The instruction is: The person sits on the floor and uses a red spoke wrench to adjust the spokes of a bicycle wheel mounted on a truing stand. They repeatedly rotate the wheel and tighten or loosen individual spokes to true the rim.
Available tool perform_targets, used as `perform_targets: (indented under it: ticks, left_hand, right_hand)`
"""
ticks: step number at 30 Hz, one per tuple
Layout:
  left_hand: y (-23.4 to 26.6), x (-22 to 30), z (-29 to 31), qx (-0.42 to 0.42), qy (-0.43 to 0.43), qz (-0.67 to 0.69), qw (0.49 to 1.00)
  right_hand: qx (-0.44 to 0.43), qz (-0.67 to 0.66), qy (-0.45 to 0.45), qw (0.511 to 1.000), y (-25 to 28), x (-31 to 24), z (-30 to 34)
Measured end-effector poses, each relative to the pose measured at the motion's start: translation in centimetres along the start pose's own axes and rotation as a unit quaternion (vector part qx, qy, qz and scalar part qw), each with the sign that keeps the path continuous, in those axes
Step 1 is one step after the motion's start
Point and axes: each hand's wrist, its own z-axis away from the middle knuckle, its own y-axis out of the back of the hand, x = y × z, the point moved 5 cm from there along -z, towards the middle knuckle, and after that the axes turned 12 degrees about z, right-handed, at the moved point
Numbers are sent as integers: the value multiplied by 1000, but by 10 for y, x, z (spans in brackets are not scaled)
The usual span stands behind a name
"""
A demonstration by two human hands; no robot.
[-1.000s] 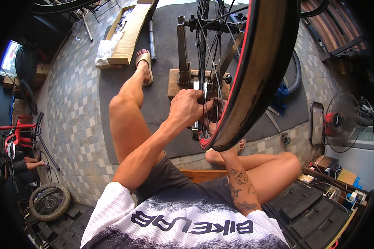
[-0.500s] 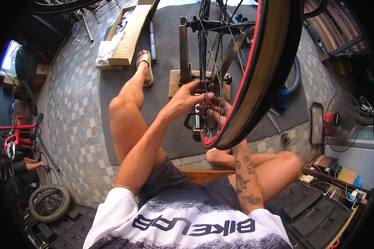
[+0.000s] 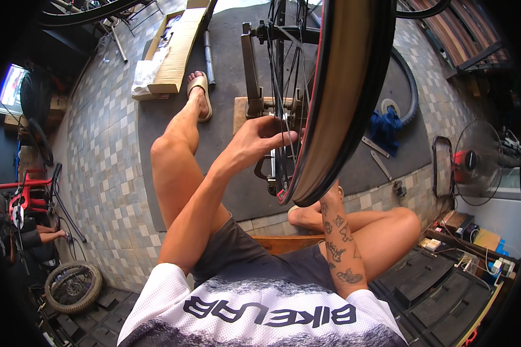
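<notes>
A bicycle wheel with a black and tan rim point(image 3: 341, 110) and thin spokes point(image 3: 289, 75) stands in a metal truing stand point(image 3: 251, 69) in front of me. A wooden base point(image 3: 241, 115) shows under the stand. My left hand point(image 3: 255, 140) reaches in from the left side, fingers curled round the spokes and thumb against them near the lower rim. The right forearm point(image 3: 340, 248) rises behind the wheel. The rim hides nearly all of my right hand, so what its fingers hold cannot be seen. Below the left hand sits a dark metal caliper arm point(image 3: 261, 169) of the stand.
An open cardboard box point(image 3: 176, 52) and a metal tube point(image 3: 209, 58) lie on the dark mat beyond my foot. To the right are a blue cloth point(image 3: 386, 130), flat metal tools point(image 3: 381, 165), a tyre point(image 3: 412, 87) and a fan point(image 3: 477, 165). Another wheel point(image 3: 73, 286) lies at the lower left.
The wheel and stand have shifted left and turned, showing more of the rim's outer face. My right fingers and a small red piece by them are now hidden behind it. The left hand stays at the spokes.
</notes>
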Motion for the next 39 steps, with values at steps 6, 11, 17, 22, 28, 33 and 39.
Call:
perform_targets:
  ticks: [6, 11, 17, 22, 28, 33, 39]
  left_hand:
    - [11, 11, 20, -3, -65, 132, 989]
    - [29, -1, 5, 112, -115, 166, 973]
    - [27, -8, 2, 137, -134, 83, 978]
    - [26, -14, -2, 147, -133, 76, 977]
    - [27, -16, -3, 133, -129, 28, 982]
    - [25, -17, -1, 135, -100, 47, 985]
    - [27, -20, -5, 128, -84, 16, 988]
  right_hand:
    - [-2, -9, -15, 1000, 10, 11, 3]
    - [7, 47, -10, 999, 10, 11, -3]
    - [2, 47, -9, 999, 11, 15, -3]
    - [9, 50, -14, 999, 14, 16, -3]
    - [16, 67, -27, 997, 14, 14, -1]
    - [20, 52, -32, 998, 22, 31, -3]
    - [20, 92, -182, 979, 60, 119, -19]
